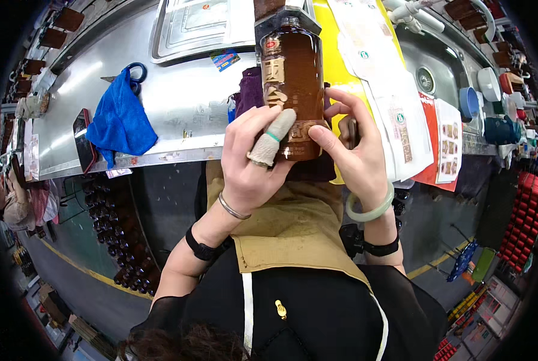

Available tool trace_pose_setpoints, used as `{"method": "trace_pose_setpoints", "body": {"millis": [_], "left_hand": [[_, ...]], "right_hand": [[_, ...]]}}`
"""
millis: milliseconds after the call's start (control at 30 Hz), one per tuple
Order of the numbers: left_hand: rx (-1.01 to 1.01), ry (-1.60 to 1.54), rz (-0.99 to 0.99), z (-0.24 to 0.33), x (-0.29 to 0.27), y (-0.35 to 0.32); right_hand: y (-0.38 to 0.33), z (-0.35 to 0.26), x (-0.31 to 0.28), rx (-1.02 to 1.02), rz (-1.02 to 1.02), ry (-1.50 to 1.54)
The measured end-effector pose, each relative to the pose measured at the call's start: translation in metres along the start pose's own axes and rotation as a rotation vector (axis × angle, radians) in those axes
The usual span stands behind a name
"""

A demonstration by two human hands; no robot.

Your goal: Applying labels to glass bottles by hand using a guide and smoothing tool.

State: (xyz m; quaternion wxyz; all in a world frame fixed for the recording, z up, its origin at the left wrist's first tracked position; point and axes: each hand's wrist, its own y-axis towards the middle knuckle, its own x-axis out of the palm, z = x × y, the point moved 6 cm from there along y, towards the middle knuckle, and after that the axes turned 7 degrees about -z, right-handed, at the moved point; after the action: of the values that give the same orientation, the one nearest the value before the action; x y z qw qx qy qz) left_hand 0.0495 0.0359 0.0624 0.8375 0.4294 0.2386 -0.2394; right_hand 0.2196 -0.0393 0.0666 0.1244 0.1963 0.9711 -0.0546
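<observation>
A brown bottle (pixel 302 72) with gold lettering lies in front of me, its neck pointing away and its base toward my apron. My left hand (pixel 248 159) curls around the lower left side. A whitish finger cover (pixel 275 135) with a green band sits on one finger, resting on the bottle's front. From the lower right, my right hand (pixel 362 147) presses its thumb on a gold label (pixel 303 130) near the base, with its fingers bent along the side. The bottle's neck rests by a dark metal holder (pixel 287 15). Dark purple cloth (pixel 251 90) shows beneath and beside the bottle.
On the steel table (pixel 185 108) lie a blue cloth (pixel 121 120), scissors (pixel 136 72), a phone (pixel 83 138) and a metal tray (pixel 200 30). White label sheets (pixel 401 120) cover a yellow surface (pixel 335 36) at right, near a sink (pixel 425 78). Rows of dark bottles (pixel 112 228) stand below left.
</observation>
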Motion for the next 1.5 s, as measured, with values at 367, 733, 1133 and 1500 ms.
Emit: {"method": "trace_pose_setpoints", "body": {"millis": [367, 733, 1133, 1500], "left_hand": [[-0.043, -0.058, 0.002, -0.005, 0.001, -0.018], [-0.028, 0.008, -0.008, -0.002, 0.002, -0.018], [-0.001, 0.086, -0.119, 0.003, 0.007, -0.021], [-0.046, 0.29, -0.232, 0.028, 0.017, -0.012]], "right_hand": [[-0.003, 0.024, 0.011, 0.11, 0.002, 0.218], [-0.002, 0.022, 0.022, 0.13, -0.001, 0.263], [-0.007, 0.036, 0.002, 0.2, -0.042, 0.579], [-0.012, 0.014, -0.024, -0.054, 0.162, 0.445]]}}
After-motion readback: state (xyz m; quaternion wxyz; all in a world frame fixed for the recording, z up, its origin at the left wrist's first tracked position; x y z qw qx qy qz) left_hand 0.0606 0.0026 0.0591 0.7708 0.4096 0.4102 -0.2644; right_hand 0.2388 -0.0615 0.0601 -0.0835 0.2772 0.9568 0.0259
